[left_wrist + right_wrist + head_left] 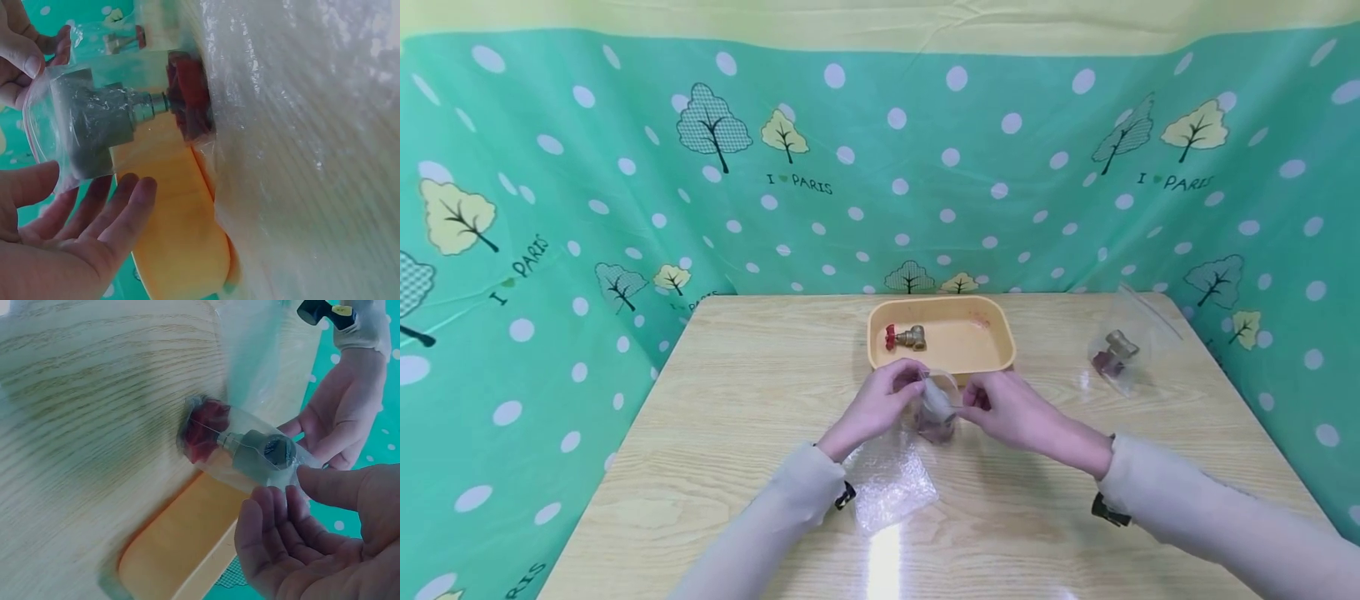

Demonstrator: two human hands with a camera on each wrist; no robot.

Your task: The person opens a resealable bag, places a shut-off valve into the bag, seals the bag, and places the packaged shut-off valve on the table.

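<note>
A clear zip bag [942, 380] stands upright in front of the tray, with a metal valve [100, 125] inside. The valve's red handwheel [206, 425] is at the bag's bottom, low over the table, and its grey body is near the mouth. My left hand [880, 402] pinches one side of the bag's mouth between thumb and fingers. At the opposite side, my right hand [1011, 408] pinches the edge, its other fingers loosely curled. Beneath and nearer to me lies a transparent bubble-wrap bag [895, 492], flat on the table.
Behind the hands is a yellow-orange tray [985, 360], holding a brass valve [914, 337] with a red handwheel. To the right, another zip bag [1142, 333] with a valve [1120, 343] in it lies on the wooden table [715, 433]. A green dotted curtain [865, 167] surrounds the table.
</note>
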